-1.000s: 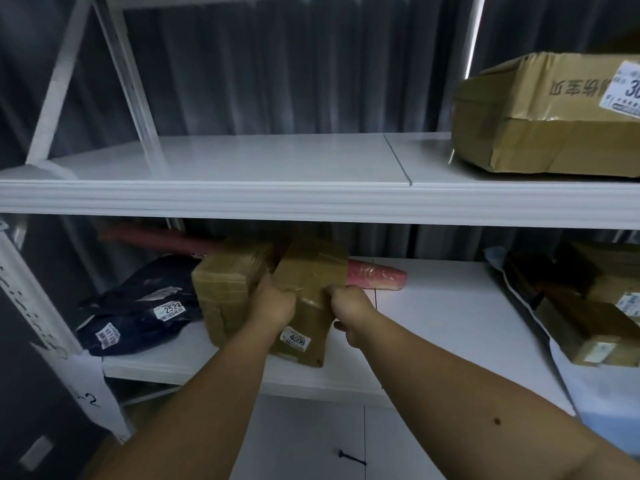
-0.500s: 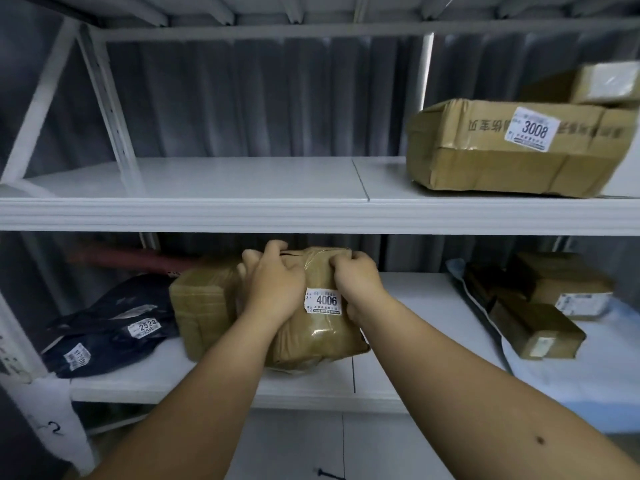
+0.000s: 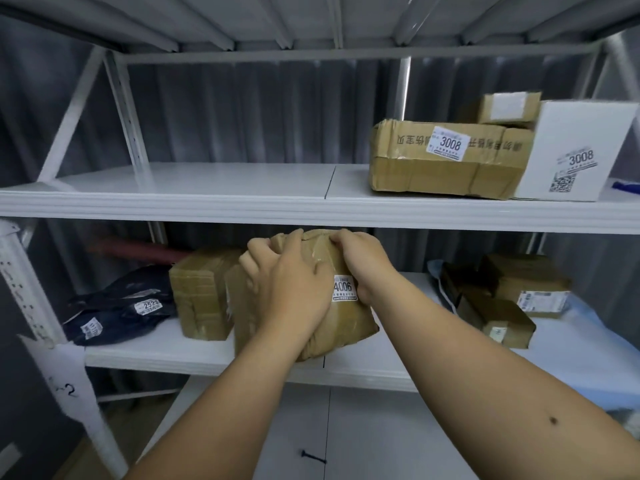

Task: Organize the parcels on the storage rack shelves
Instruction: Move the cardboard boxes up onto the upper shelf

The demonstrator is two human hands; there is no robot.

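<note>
Both hands have apparently raised parcel 4006 slightly

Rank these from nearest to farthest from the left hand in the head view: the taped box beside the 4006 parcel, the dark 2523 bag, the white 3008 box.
1. Taped box: just left of the left hand, same shelf.
2. Dark 2523 bag: further left, at the shelf's end.
3. White 3008 box: upper shelf, far right.

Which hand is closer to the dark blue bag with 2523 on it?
Left. The left hand grips the 4006 parcel on the side facing the bag; the right hand grips its far side.
</note>
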